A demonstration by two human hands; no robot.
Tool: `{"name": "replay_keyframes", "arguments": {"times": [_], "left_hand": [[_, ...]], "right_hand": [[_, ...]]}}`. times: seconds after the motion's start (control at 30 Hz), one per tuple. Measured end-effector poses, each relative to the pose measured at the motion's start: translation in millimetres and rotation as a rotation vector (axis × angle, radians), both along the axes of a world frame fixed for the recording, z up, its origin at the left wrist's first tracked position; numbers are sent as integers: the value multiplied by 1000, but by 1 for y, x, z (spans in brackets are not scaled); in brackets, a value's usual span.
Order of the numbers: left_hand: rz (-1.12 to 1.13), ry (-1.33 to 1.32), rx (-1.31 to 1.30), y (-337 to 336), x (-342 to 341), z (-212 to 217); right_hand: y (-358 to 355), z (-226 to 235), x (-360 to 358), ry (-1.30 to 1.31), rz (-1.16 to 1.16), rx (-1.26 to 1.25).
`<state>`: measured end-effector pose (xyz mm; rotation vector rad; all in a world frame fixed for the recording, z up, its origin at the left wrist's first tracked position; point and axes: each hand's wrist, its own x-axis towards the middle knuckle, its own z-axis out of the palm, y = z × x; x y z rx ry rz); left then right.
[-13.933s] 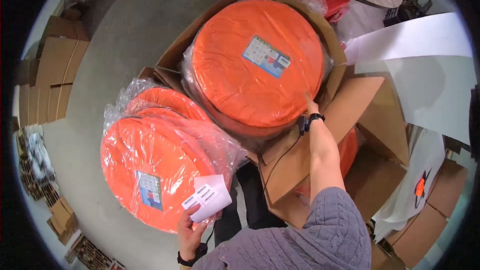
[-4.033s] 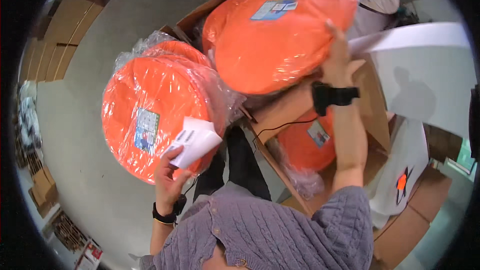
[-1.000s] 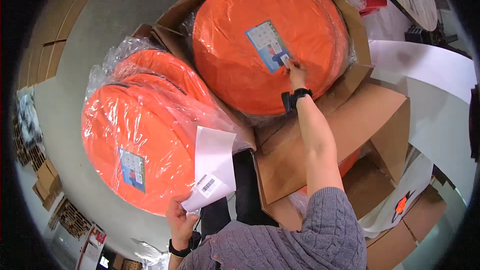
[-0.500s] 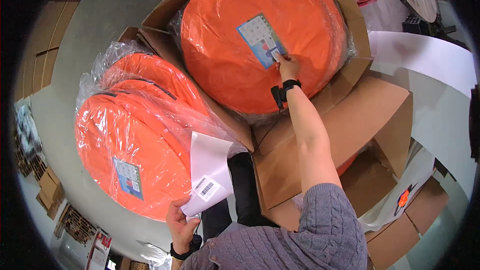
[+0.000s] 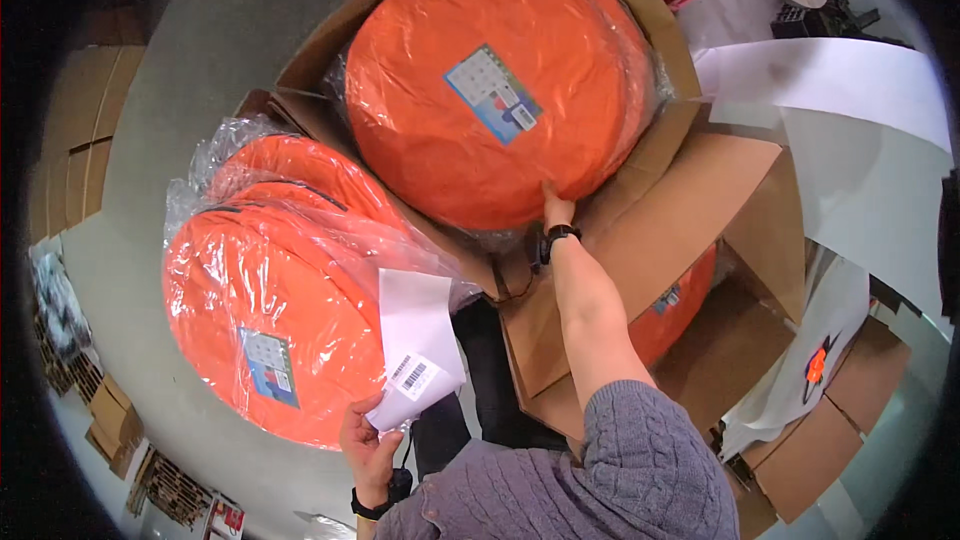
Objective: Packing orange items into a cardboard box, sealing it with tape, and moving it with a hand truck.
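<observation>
My left hand [image 5: 370, 448] pinches the lower edge of a white paper sheet [image 5: 415, 315], which carries barcode stickers at its lower part. My right hand [image 5: 558, 210] is at the near edge of a flat, round, orange fabric bundle [image 5: 430, 150] in clear plastic. One digit presses on its face, and the other fingers are mostly hidden. The bundle lies in an opened cardboard box [image 5: 640, 270]. On its printed label [image 5: 485, 85] sits a small white barcode sticker [image 5: 522, 117]. More bagged orange bundles [image 5: 250, 280] lean against the box at left, the front one also labelled.
A second open carton [image 5: 720, 380] at right holds another orange bundle [image 5: 675, 315]. Behind it, a white curved surface [image 5: 850, 90] extends to the right. Flattened cardboard [image 5: 90, 150] stands at far left, with stacked pallets [image 5: 175, 490] lower down. Grey floor [image 5: 220, 50] shows at upper left.
My right hand has left the printed label and moved down to the bundle's near edge. The barcode sticker on the label is now uncovered. My left hand still holds the sheet.
</observation>
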<state>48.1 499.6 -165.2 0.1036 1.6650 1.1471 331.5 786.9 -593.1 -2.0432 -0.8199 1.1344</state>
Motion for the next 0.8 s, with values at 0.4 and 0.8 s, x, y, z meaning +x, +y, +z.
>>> {"name": "replay_keyframes", "arguments": {"times": [0.4,0.8], "left_hand": [[5,21,68,-40,-4,37],[-6,394,265,-99,-34,99]], "right_hand": [[8,159,-40,608,-139,-265],[63,484,-151,625,454,502]]}}
